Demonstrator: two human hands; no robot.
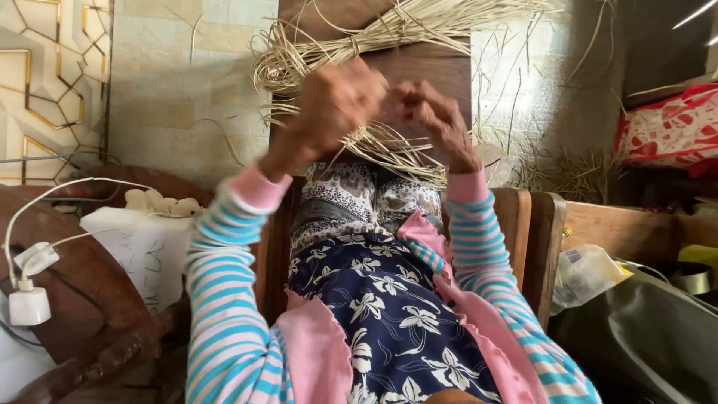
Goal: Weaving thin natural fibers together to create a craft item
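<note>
Left hand (336, 105) and right hand (434, 112) were raised close together, both pinching thin dry straw strands (389, 146). Straw bundle (351, 41) lay on dark wooden board (437, 71) past knees.

Both hands are raised side by side at centre, left hand (336, 101) touching right hand (430, 112), in front of the straw bundle (374, 37), which lies on the far wooden board (426, 67). A charger plug (30, 305) rests on the wooden chair arm (90, 299) at near left. A plastic packet (587, 273) lies right of the person's lap, with a patterned bag (669, 127) at far right.
</note>
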